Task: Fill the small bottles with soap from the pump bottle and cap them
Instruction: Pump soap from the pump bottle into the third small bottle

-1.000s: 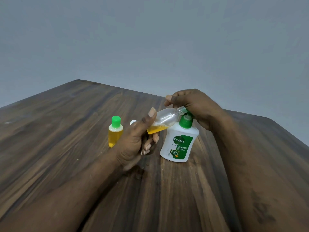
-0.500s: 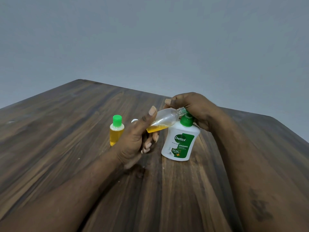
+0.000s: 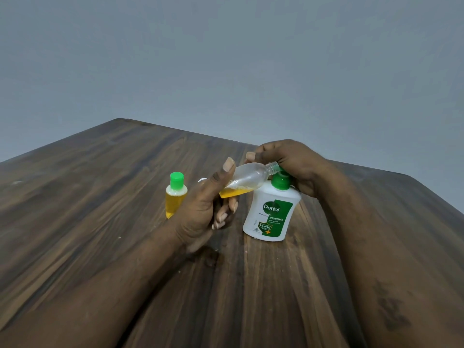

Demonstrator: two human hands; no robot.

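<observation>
A white pump bottle (image 3: 272, 212) with a green label and green pump stands on the wooden table (image 3: 100, 197). My right hand (image 3: 293, 164) lies curled over the pump head, hiding the nozzle. My left hand (image 3: 211, 207) grips a small clear bottle (image 3: 247, 180) tilted almost flat, its open neck up at the pump. Yellow soap fills the small bottle's lower end. A second small bottle (image 3: 175, 195), full of yellow soap and closed with a green cap, stands upright to the left.
A small white object (image 3: 202, 180) peeks out on the table behind my left thumb. The table's far edge runs close behind the bottles, with a plain grey wall beyond.
My right hand has pushed a little lower on the pump and the pump bottle has shifted slightly. The small bottle stays tilted at the nozzle.
</observation>
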